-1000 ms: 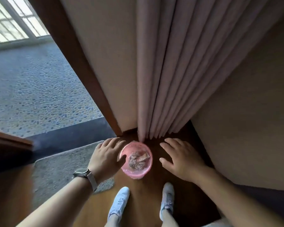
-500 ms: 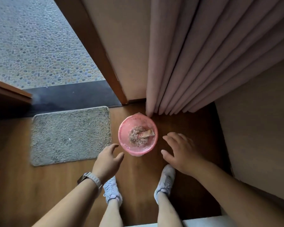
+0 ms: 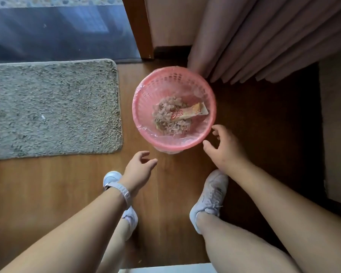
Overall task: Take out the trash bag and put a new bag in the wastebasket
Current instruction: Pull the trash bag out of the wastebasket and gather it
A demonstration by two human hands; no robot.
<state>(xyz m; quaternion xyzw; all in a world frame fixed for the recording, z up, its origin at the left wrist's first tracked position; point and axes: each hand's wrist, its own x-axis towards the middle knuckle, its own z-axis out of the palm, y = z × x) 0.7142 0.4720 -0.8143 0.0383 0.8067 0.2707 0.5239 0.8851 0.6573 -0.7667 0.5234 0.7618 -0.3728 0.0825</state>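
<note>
Head view: left hand (image 3: 139, 170) and right hand (image 3: 226, 152), fingers spread and empty, beside round pink plastic wastebasket (image 3: 165, 83).
The thin clear trash bag (image 3: 166, 137) is likely light and slippery; pinch its cuff just beyond the fingertips.

Wastebasket (image 3: 161, 84) on the floor (image 3: 171, 186), mat (image 3: 47, 109) to its left, curtain (image 3: 264, 46) just behind, wrapper (image 3: 189, 112) inside

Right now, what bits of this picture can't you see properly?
Head view:
- Basket bottom and outside: hidden under its own rim.
- Wrapper writing: too small and blurred to read.
- Anything below the trash: covered by the pile.
- Mat: its left part is cut off by the frame edge.
- Left shoe: its middle is behind the left arm.
</note>
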